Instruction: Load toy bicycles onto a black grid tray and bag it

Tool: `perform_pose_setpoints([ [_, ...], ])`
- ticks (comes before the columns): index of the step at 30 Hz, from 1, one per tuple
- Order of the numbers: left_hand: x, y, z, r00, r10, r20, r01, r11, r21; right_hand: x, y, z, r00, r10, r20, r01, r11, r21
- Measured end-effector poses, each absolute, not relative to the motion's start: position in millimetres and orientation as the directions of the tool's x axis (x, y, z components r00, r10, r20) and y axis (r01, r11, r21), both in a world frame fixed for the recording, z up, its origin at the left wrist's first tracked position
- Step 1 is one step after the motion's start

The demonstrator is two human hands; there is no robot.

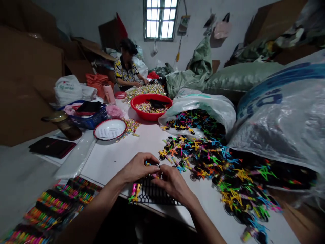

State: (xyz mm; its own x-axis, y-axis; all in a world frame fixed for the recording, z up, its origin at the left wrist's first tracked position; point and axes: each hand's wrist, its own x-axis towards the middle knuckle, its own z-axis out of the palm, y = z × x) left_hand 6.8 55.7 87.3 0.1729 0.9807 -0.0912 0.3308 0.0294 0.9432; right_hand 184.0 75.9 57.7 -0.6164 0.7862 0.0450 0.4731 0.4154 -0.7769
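Observation:
My left hand [138, 166] and my right hand [174, 183] meet over the table's near edge, both closed with fingertips pinched together. Between them is a small toy bicycle [155, 175], mostly hidden by the fingers; bits of pink, blue and a black wheel show. Under my hands lies a black grid tray [148, 195] with rows of slots. A pink and a yellow toy piece [136, 190] stand at its left end. To the right spreads a heap of toy bicycles [198, 152] in bright colours with black wheels, mixed with small wrapped tubes.
Filled trays [52, 203] are stacked at lower left. A red basin [144, 116] of tubes, a white enamel dish [110, 130], a blue basket [88, 120] and a jar [67, 127] stand farther back. Large sacks [279, 112] crowd the right. A co-worker [125, 67] sits at the far end.

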Motion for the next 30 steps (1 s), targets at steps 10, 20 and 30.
perform_pose_setpoints([
  [10,1.5,38.2,108.9,0.486,0.862,0.146,0.392,-0.364,0.845,195.6,49.8,68.5,-0.872,0.44,-0.215,0.126,-0.223,-0.967],
  [20,-22.1,18.2,60.8,0.155,0.936,0.317,0.791,-0.31,0.528,137.3,58.5,-27.2,-0.296,0.955,-0.014,0.354,0.096,-0.93],
  [30,-16.4,18.8,34.8,0.196,0.959,0.207,0.855,-0.27,0.443,125.0,49.5,-54.4,-0.42,0.882,0.212,0.54,0.431,-0.723],
])
